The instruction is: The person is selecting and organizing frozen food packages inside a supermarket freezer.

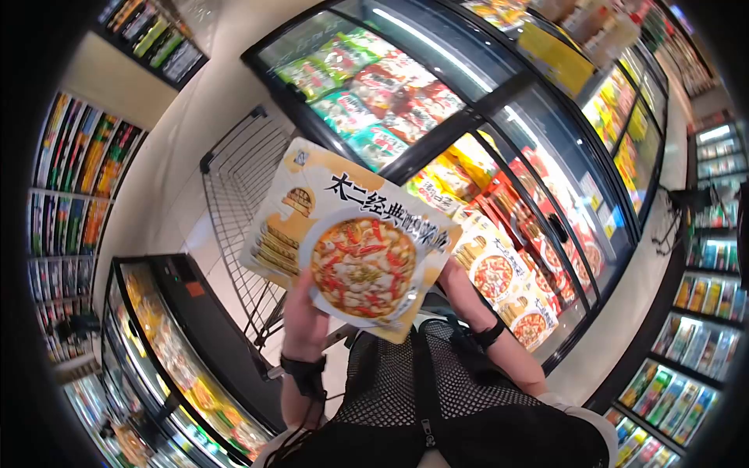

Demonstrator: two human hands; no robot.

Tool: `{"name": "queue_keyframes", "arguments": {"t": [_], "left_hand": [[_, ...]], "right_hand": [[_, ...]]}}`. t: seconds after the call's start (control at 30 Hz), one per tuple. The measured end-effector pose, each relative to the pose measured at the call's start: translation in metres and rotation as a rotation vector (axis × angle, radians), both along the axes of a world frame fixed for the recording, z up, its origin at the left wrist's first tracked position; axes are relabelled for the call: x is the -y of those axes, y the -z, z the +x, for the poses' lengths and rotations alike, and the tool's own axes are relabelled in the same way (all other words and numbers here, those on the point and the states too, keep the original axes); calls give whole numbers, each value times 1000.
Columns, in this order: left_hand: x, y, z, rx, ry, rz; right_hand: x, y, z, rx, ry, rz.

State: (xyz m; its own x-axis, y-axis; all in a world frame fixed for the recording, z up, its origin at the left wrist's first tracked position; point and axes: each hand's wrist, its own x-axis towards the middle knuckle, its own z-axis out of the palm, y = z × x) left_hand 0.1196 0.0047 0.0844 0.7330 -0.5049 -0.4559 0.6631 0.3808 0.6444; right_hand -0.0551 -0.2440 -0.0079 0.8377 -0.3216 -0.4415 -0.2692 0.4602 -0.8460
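A large cream and yellow box of pickled-cabbage fish (273, 210) is held up in front of my body, tilted, its printed face toward me. The front carries dark Chinese lettering and a picture of a bowl of fish with red chillies. My left hand (306, 310) grips its lower left edge, with the thumb on the front and the other fingers hidden behind. At the lower right edge, my right hand (454, 285) holds the box too, its fingers mostly hidden behind it. Similar boxes (493, 273) lie in the lit freezer beside my right arm.
A wire shopping cart (230, 175) stands behind the box to the left. The chest freezer (437, 144) has glass lids over bagged frozen food (390, 93). Another freezer (168, 343) runs along the lower left. Stocked shelves (78, 156) line the left, and lit drink shelves (694, 335) the right.
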Motion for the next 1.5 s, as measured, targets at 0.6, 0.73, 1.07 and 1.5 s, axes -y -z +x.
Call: {"name": "queue_keyframes", "arguments": {"t": [0.6,0.73,1.07,1.5], "left_hand": [[39,27,-76,-19,985,62],[73,14,-92,18,824,-74],[92,14,-98,203,809,604],[103,35,-90,576,682,652]], "right_hand": [[85,11,-181,50,311,617],[106,8,-202,32,221,480],[89,26,-184,77,61,425],[124,84,-296,-185,584,427]]}}
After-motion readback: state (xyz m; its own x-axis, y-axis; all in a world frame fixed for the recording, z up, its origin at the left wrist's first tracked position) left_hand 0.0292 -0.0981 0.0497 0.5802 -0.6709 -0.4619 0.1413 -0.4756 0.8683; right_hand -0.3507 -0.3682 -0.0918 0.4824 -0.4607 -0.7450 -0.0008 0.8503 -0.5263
